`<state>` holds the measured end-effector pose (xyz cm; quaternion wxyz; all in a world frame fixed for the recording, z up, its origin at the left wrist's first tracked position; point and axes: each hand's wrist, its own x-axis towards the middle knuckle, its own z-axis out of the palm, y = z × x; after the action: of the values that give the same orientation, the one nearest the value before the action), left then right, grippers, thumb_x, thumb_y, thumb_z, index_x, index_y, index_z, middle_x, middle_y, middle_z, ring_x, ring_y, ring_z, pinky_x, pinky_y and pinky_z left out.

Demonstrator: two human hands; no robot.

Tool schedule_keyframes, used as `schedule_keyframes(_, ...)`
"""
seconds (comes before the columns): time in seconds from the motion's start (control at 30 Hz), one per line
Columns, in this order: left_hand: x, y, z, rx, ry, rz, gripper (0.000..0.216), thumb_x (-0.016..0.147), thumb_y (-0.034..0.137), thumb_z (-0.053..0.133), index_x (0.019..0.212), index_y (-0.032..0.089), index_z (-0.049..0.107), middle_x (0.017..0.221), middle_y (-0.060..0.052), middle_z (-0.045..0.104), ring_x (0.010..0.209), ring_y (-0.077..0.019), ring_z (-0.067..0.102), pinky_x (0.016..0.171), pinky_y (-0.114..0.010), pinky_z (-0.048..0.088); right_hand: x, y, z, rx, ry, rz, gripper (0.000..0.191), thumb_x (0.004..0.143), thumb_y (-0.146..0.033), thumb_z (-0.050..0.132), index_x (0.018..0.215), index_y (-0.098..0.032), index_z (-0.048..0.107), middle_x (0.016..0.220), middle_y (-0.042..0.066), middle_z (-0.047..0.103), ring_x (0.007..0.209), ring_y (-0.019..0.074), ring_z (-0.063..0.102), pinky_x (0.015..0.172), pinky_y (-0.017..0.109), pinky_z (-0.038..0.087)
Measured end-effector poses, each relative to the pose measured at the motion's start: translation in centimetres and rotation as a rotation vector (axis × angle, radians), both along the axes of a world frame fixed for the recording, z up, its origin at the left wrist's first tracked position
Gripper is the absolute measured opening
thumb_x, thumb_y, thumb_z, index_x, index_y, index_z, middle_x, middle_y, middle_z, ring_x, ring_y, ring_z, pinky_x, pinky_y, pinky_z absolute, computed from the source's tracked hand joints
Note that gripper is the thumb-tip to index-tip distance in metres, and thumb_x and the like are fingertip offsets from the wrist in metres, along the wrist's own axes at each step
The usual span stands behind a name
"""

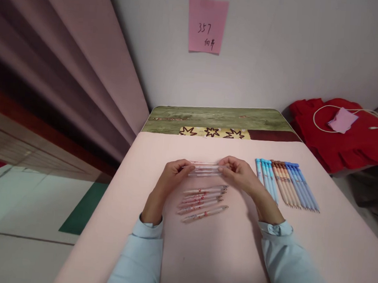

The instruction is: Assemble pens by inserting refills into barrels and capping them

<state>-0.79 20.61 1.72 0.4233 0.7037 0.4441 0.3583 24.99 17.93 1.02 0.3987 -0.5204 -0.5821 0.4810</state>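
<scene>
Several pale, whitish pens (pixel 205 170) lie side by side between my two hands, just above or on the pink tabletop. My left hand (pixel 175 175) pinches their left ends between thumb and fingers. At their right ends, my right hand (pixel 238 173) is closed in the same way. Just below, nearer to me, a loose row of white pens with red markings (pixel 202 198) rests on the table, tips to the right. One more white pen (pixel 206 214) lies slightly apart at the near side of that row.
On the right lie neat groups of light blue pens (pixel 267 178), brown and cream pens (pixel 285 184) and darker blue pens (pixel 303 187). A red cloth (pixel 336 144) with a white cable and pink notes is beyond the table's right edge. A curtain (pixel 95 42) hangs at left.
</scene>
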Motion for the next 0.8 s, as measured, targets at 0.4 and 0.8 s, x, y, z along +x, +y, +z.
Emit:
schedule_keyframes(0.4, 0.0, 1.0, -2.6, 0.421, 0.321, 0.102, 0.02, 0.088, 0.031, 0.066, 0.104, 0.023, 0.075, 0.107, -0.007, 0.064, 0.103, -0.0219, 0.058, 0.096, -0.039, 0.046, -0.5, 0.1, 0.1, 0.222, -0.538, -0.238, 0.012, 0.074, -0.024, 0.071, 0.086, -0.025, 0.073, 0.091, 0.002, 0.073, 0.085, 0.0203, 0.063, 0.076, 0.031, 0.044)
schedule_keyframes(0.8, -0.5, -0.1, 1.0, -0.172, 0.028, -0.057, 0.021, 0.077, 0.036, 0.072, 0.076, 0.015, 0.07, 0.067, 0.001, 0.061, 0.063, -0.0118, 0.052, 0.06, -0.024, 0.04, 0.0, -0.9, 2.0, 0.002, -0.508, 0.289, 0.011, 0.074, -0.034, 0.076, 0.078, -0.023, 0.077, 0.066, -0.003, 0.068, 0.06, 0.0124, 0.057, 0.056, 0.024, 0.036)
